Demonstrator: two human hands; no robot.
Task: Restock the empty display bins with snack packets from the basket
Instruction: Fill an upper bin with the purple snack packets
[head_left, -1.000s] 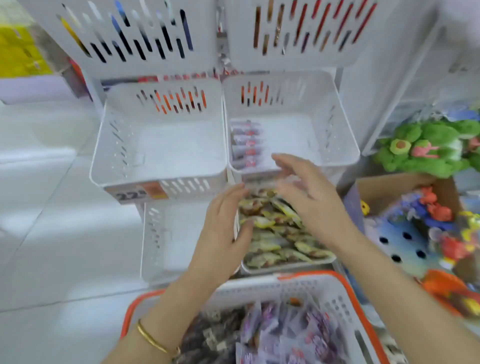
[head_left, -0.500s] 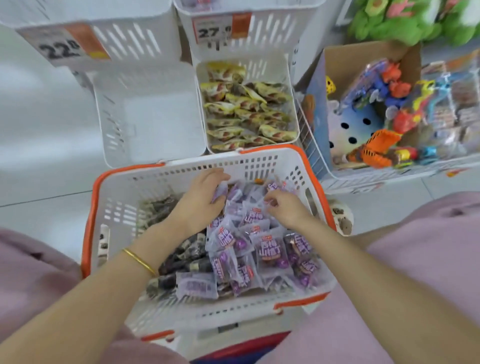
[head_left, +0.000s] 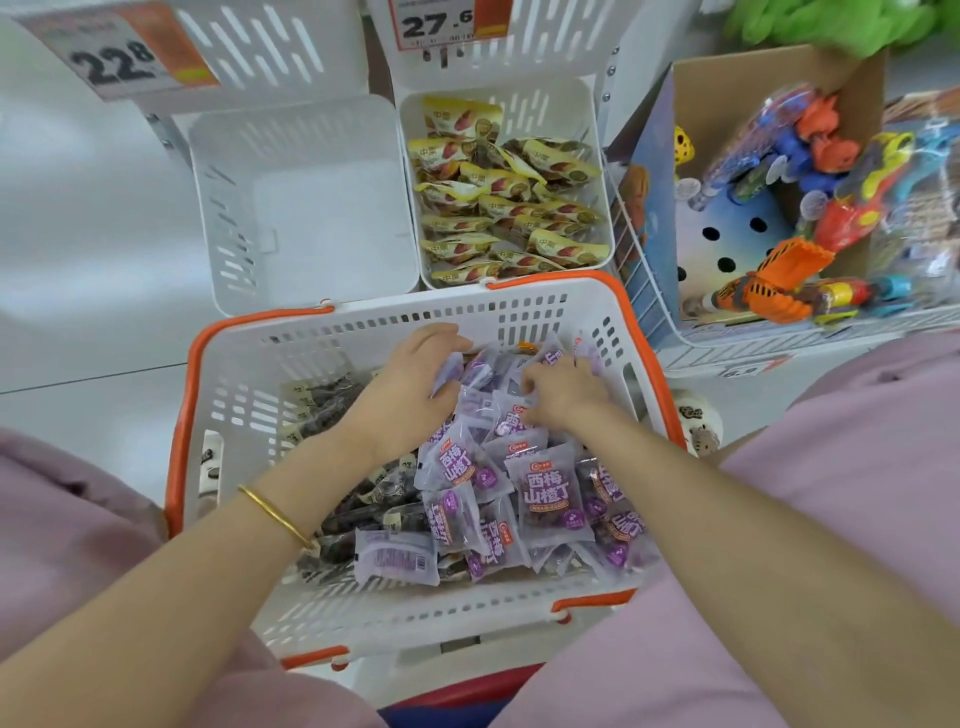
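Note:
A white basket (head_left: 374, 325) with orange handles sits in front of me, holding purple snack packets (head_left: 548, 493) on its right side and dark packets (head_left: 363, 499) on its left. My left hand (head_left: 410, 384) and my right hand (head_left: 563, 389) are both down in the far end of the purple pile, fingers curled around packets there. Beyond the basket stands an empty white display bin (head_left: 311, 208). To its right a second bin (head_left: 415, 208) is filled with yellow packets (head_left: 504, 208).
Price tags reading 22.8 (head_left: 117, 57) and 27.6 (head_left: 436, 23) hang on upper bins. A cardboard box of plastic toys (head_left: 805, 218) stands in a wire tray at the right. Pale floor tiles lie to the left. My pink-clad knees flank the basket.
My view dropped from the upper bins to the basket. Both hands came down from the yellow-packet bin into the purple packets and have gathered closer together at the pile's far end.

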